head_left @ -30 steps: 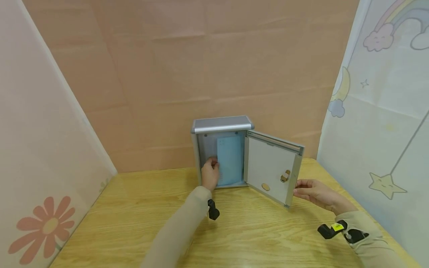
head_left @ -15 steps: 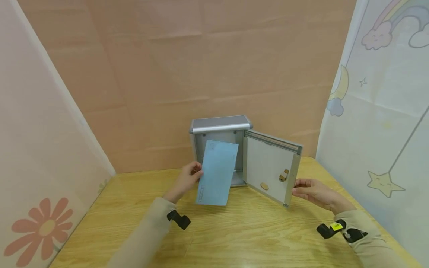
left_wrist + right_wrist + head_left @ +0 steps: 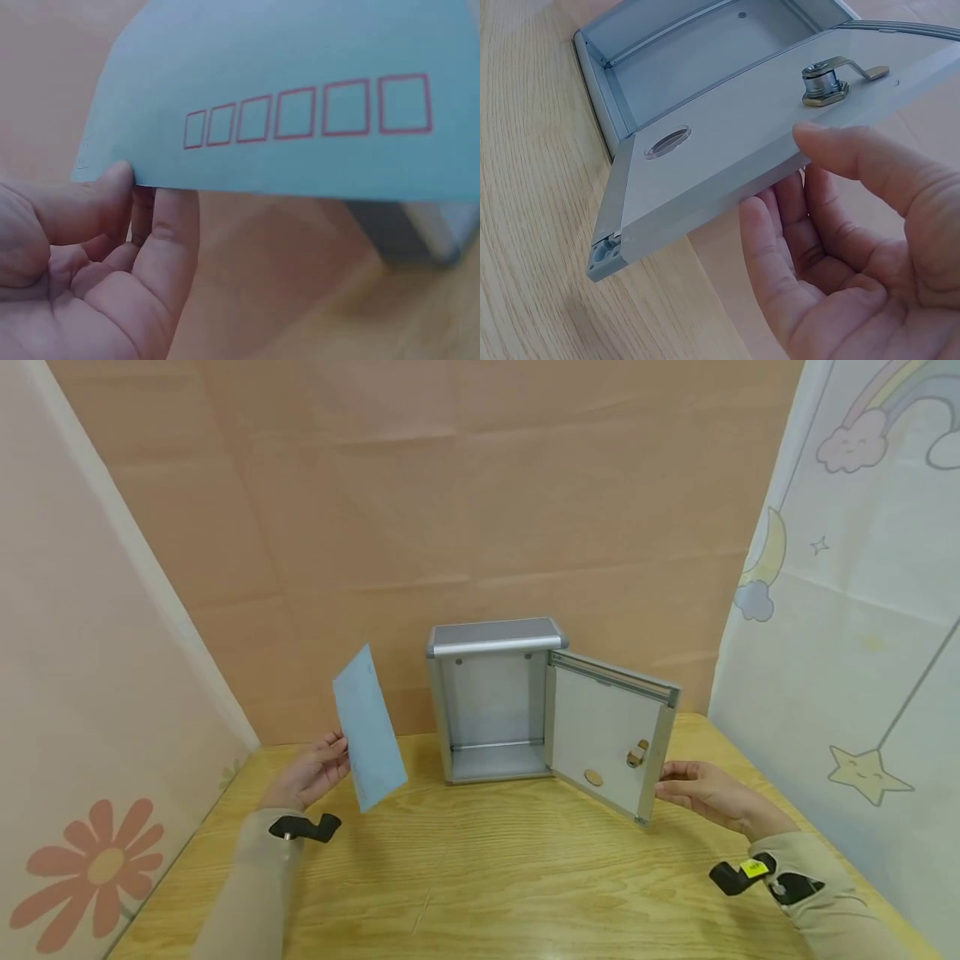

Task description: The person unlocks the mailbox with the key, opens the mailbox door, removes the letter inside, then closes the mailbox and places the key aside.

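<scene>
A light blue envelope (image 3: pixel 369 731) with a row of red-outlined boxes (image 3: pixel 307 112) is held tilted above the table, left of the metal mailbox (image 3: pixel 498 635). My left hand (image 3: pixel 311 772) pinches it by its long edge between thumb and fingers; the left wrist view shows the thumb on the printed face. The mailbox stands with its door (image 3: pixel 606 731) swung out to the right, and nothing lies inside it. At the door's free edge is my right hand (image 3: pixel 712 793), thumb on the inner side and fingers beneath, as the right wrist view shows.
A cam lock (image 3: pixel 825 82) and an oval hole (image 3: pixel 667 142) are on the door's inner face. The wooden table (image 3: pixel 465 877) reaches to a peach backdrop (image 3: pixel 465 527). Printed sheets (image 3: pixel 847 635) hang at both sides.
The envelope has come out of the mailbox and moved left in my left hand, turning edge-on somewhat. The right hand and the door have stayed in place.
</scene>
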{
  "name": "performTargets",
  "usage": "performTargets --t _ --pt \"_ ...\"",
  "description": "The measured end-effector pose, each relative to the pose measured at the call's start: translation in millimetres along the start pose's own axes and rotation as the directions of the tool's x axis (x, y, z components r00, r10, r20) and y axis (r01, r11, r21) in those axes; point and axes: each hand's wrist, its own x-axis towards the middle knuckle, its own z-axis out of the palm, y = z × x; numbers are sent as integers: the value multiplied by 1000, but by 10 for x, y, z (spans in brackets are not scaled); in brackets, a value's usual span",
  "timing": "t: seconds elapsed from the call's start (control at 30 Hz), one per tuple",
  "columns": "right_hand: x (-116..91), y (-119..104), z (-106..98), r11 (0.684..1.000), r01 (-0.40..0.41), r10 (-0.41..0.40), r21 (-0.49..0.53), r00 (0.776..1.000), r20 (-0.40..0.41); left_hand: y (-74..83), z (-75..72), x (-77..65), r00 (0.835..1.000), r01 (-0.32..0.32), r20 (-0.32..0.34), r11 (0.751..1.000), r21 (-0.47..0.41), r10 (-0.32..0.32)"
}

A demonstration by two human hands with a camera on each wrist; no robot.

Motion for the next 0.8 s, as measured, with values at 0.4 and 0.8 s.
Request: performTargets --t 0.4,0.8 --pt "16 -7 9 1000 -13 13 -6 1000 3 -501 -438 88 868 442 -439 763 473 -231" --pt "24 -11 16 1000 -11 12 -19 1000 5 -603 -274 268 760 583 -640 552 596 -111"
